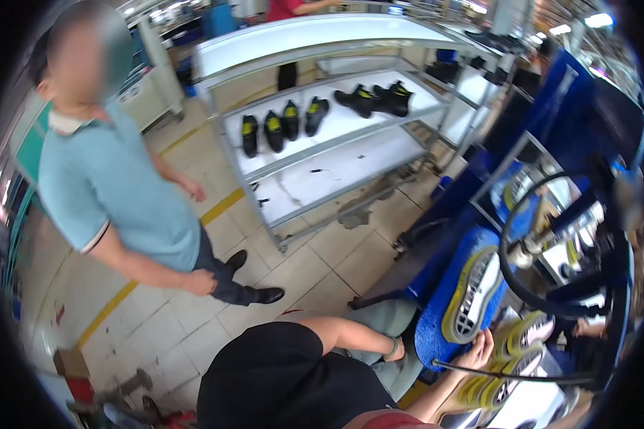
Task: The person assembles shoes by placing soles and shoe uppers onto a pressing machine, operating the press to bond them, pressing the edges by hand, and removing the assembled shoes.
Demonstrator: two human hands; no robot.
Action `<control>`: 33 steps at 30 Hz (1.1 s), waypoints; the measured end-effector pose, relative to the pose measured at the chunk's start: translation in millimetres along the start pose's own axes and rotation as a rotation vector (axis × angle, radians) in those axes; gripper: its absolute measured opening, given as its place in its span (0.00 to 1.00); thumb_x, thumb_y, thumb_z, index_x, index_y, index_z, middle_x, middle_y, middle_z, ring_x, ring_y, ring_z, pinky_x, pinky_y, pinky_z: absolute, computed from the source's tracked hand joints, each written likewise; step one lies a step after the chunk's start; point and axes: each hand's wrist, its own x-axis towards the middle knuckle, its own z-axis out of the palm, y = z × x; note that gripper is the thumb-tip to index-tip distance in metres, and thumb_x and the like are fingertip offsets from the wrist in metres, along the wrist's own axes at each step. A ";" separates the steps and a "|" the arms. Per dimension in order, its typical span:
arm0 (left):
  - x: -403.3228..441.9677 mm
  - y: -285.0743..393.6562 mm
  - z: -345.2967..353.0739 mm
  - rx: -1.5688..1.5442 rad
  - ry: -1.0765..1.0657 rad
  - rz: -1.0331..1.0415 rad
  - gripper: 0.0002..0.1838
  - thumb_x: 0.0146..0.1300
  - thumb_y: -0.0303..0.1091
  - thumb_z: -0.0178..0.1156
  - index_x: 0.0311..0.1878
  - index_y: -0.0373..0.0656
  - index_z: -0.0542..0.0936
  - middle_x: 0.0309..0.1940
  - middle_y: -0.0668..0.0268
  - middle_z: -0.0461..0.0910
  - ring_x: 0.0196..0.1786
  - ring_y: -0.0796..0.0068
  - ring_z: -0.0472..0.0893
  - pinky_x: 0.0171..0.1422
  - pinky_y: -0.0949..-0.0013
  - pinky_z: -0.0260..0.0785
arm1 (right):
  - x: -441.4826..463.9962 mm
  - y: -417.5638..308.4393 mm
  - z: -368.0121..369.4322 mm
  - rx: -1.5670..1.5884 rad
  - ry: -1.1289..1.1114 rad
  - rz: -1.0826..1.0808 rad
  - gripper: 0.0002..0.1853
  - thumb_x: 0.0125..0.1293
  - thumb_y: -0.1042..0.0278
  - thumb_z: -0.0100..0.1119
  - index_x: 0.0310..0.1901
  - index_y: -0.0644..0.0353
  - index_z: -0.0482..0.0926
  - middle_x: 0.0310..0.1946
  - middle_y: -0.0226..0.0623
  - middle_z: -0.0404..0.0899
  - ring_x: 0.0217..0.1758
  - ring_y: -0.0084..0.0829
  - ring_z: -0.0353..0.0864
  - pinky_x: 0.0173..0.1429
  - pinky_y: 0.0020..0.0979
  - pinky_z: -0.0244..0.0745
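Observation:
A shoe sole (474, 294) with a yellow-green rim and a black-and-white lattice lies on a blue sole-shaped pad (432, 314). My right hand (477, 350) is beside the sole's lower end, its fingertips close to the rim, fingers slightly apart and bent. Whether they touch the sole is unclear. My left hand (396, 350), with a band at the wrist, hangs low beside the pad near my leg; its fingers are mostly hidden. Several more yellow-rimmed soles (508, 379) are grouped just beyond my right hand.
A dark hose (504, 243) curves over the blue machine (551, 121) at right. A thin rod (515, 373) crosses near my right hand. Several black shoes (272, 132) stand on a metal rack (247, 168) ahead. A person in a light blue shirt (122, 179) stands at left.

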 end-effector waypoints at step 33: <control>-92.0 7.3 -65.0 -0.264 0.078 0.074 0.16 0.47 0.31 0.60 0.40 0.34 0.81 0.43 0.43 0.79 0.47 0.48 0.80 0.54 0.53 0.71 | -14.2 -43.2 -6.8 0.297 0.214 0.171 0.13 0.70 0.69 0.55 0.51 0.69 0.75 0.40 0.43 0.81 0.41 0.31 0.82 0.48 0.31 0.79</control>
